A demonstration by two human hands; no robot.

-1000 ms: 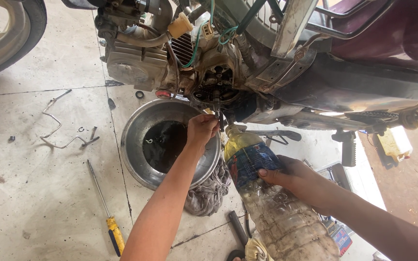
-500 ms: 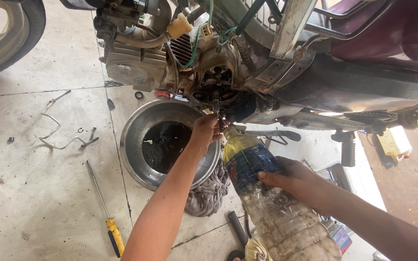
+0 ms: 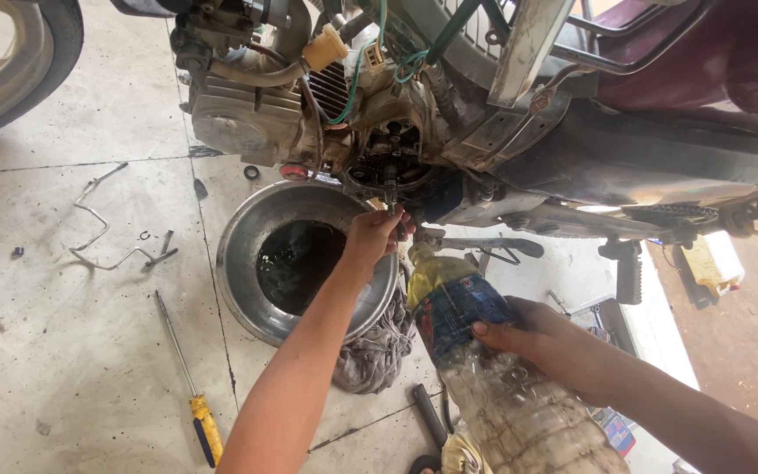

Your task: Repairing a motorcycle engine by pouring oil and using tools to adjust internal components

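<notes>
1. While the motorcycle engine point(image 3: 388, 149) is standing with its side cover off, the left hand point(image 3: 377, 235) is reaching up to the lower edge of the open housing, directly above the steel basin point(image 3: 239, 237).
2. Its fingertips are pinching together around something small at the housing edge; what they are gripping is too small to identify.
3. The right hand point(image 3: 544, 338) is grasping a clear plastic bottle point(image 3: 484, 369) around its blue label band, fingers wrapping over the top and thumb underneath.
4. That bottle is lying tilted, its yellow-stained neck pointing up toward the engine opening and sitting just beside the left fingers, its body trailing back toward the person.
5. Both forearms are extending forward from the lower frame edge; the left wrist is bending slightly upward, the right wrist is running nearly straight.
6. Judgement: the neck is best kept over the basin, which is already holding dark liquid, so that runoff is landing inside it rather than on the concrete.
7. Judgement: a gradual tilt is advisable, since the soft bottle is likely deforming under a firm squeeze and may be surging.
8. A grey rag point(image 3: 375, 351) is lying against the basin rim, and a yellow-handled screwdriver point(image 3: 188, 382) is lying well apart to the left.
</notes>
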